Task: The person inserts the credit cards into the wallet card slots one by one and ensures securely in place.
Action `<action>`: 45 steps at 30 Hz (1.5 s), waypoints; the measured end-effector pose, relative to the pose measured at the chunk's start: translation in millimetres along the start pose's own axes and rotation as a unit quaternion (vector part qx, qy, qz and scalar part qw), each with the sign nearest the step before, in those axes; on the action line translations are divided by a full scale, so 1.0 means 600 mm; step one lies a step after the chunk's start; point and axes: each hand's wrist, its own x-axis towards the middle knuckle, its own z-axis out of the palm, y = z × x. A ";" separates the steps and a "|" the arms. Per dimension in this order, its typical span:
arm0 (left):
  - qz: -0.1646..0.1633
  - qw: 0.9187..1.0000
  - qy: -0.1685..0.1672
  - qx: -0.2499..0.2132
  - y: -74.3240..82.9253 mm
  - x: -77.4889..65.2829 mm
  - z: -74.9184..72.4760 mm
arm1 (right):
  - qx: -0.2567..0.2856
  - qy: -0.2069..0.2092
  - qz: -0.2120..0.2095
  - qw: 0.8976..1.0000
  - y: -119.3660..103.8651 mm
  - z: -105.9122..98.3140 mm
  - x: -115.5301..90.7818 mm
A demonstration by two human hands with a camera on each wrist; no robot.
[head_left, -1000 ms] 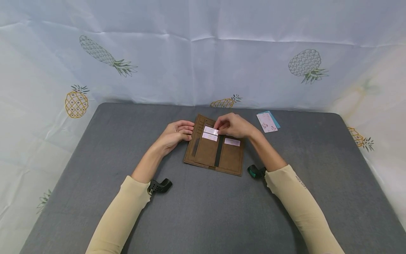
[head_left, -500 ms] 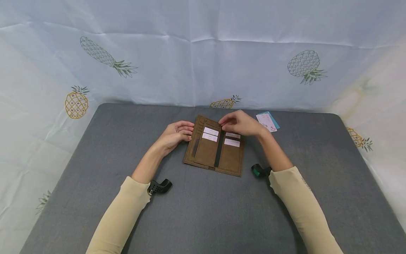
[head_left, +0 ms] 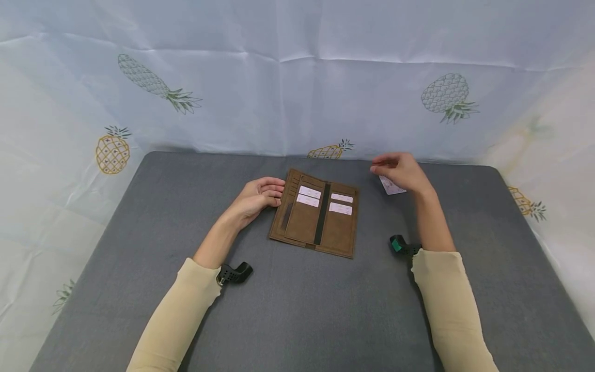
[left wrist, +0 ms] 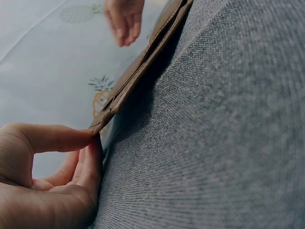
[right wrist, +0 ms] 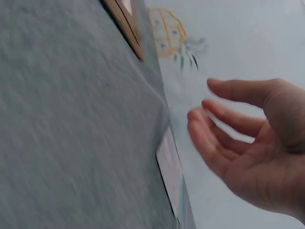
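An unfolded brown wallet (head_left: 297,227) lies on the grey table, with white-pink cards (head_left: 309,200) showing in slots on its left panel and two more cards (head_left: 341,208) on its right panel. My left hand (head_left: 254,199) pinches the wallet's left edge between thumb and fingers; in the left wrist view that edge (left wrist: 102,119) is slightly raised off the cloth. To the right of the wallet, my right hand (head_left: 401,171) hovers over a loose pink-white card (head_left: 392,188). The right wrist view shows its thumb and fingers apart, holding nothing, with the card (right wrist: 169,167) below them.
A grey cloth covers the table (head_left: 297,315). Behind it hangs a white curtain (head_left: 260,103) printed with pineapples. Each wrist carries a black camera mount, the left mount (head_left: 236,273) and the right mount (head_left: 403,245).
My right hand has left the wallet's top edge and moved right, over the loose cards, covering most of them. The left hand and the wallet have stayed in place.
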 end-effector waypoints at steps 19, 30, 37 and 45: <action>0.003 1.000 0.001 0.006 0.002 0.001 0.001 | -0.124 0.003 0.087 0.989 0.043 -0.018 -0.005; 0.004 1.000 0.001 0.006 0.002 0.003 0.002 | -0.033 0.041 0.082 0.995 0.041 -0.024 -0.005; 0.000 1.000 0.002 0.010 0.000 0.003 0.001 | 0.054 0.032 0.048 0.997 0.008 -0.001 -0.002; 0.000 1.000 0.002 0.006 0.001 0.002 0.001 | 0.071 0.046 -0.006 0.996 -0.021 0.048 0.015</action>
